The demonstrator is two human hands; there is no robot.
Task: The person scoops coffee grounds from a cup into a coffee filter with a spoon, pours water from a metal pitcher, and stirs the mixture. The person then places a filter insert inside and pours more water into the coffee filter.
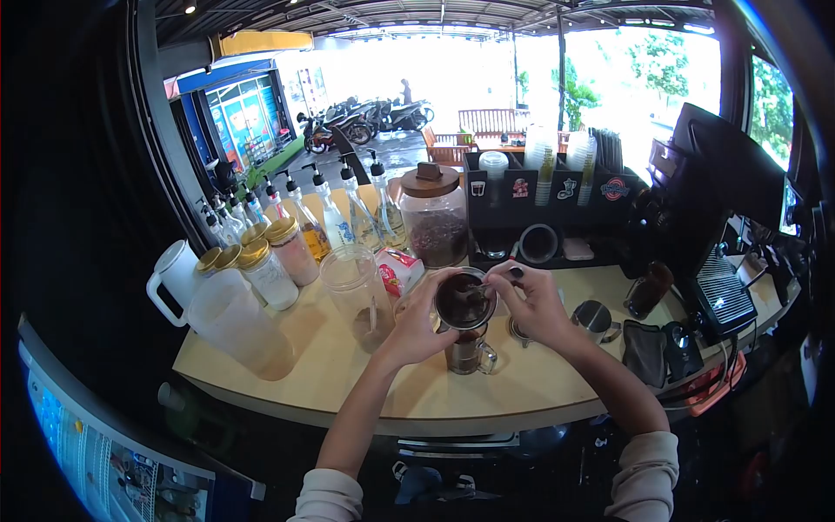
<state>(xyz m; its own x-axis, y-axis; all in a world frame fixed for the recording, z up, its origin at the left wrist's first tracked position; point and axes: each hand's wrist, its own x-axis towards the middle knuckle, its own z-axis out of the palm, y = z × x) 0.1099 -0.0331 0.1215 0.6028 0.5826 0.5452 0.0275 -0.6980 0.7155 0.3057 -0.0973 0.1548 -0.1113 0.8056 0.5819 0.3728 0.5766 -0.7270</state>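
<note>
My left hand (419,320) is wrapped round a small round cup (461,315) with dark brown contents, its mouth tilted toward me. In the fingers of my right hand (541,306) is a spoon (480,286), pinched by its handle, with its lower end inside the cup. Just below the cup, a clear glass mug (466,357) with a side handle stands on the counter, partly hidden, with something brown in it. A clear plastic jug (352,291) is to the left of my left hand. Behind that hand lies a red and white packet (399,271).
Pump bottles (333,222) line the counter's (417,391) back left, with gold-lidded jars (274,277) and pitchers (228,322) before them. A wooden-lidded jar (435,228) stands beside a black cup organizer (544,204). A metal pitcher (592,320) and espresso machine (726,287) are right.
</note>
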